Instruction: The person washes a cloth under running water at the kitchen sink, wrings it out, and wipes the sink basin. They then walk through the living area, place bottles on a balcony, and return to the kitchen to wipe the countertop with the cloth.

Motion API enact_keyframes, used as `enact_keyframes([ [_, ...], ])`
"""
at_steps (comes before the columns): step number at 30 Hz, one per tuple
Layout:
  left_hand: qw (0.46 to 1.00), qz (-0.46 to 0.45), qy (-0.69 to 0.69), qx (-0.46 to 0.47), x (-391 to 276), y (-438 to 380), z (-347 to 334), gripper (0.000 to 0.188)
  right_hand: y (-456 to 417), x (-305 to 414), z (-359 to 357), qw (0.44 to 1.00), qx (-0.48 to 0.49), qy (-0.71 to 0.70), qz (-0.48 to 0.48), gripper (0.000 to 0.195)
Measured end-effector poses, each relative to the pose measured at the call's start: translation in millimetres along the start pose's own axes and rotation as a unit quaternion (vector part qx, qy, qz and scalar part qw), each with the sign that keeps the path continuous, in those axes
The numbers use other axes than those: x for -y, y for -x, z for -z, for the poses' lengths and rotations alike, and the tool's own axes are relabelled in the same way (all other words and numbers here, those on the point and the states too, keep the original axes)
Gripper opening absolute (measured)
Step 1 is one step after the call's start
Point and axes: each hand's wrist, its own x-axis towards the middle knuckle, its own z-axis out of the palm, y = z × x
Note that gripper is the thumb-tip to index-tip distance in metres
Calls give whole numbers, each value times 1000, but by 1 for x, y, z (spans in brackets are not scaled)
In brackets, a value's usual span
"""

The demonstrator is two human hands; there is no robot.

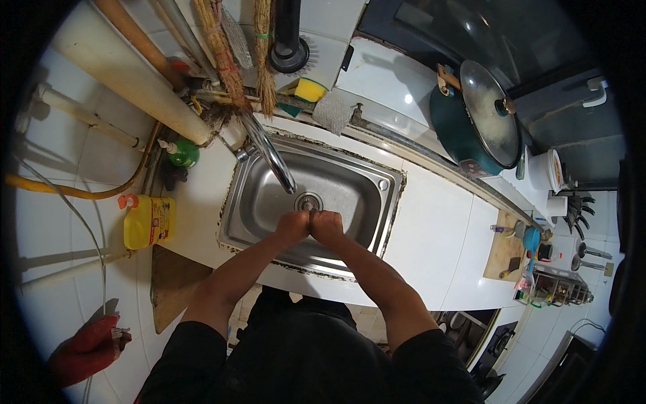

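Both hands are pressed together over the near part of a stainless steel sink [353,212]. My left hand [293,225] is curled into a fist with its back up, touching my right hand [326,225] at the knuckles. The right one is curled the same way. No object shows in either, though the insides of the fists are hidden. Just beyond them lies the round drain strainer [308,200], partly covered. A chrome faucet [270,151] reaches over the basin from the back left corner, its spout end a little beyond my hands.
Left of the sink stand a green pump bottle [184,153] and a yellow detergent jug [149,222]. A yellow sponge [310,90] lies on the back ledge. A green pot [459,131] with a glass lid stands back right. A wooden cutting board [497,252] leans at the far right.
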Motion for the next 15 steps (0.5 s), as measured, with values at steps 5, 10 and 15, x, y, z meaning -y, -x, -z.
enact_keyframes([
  [5,993,63,93,38,-4,-6,3,18,-2,-5,-18,988,-111,104,36,18],
  [10,958,143,249,-22,17,-2,-4,29,-18,-3,-15,998,-54,15,-41,29],
  [15,771,231,593,-9,-5,4,47,27,-6,-4,6,957,24,-251,-144,60],
])
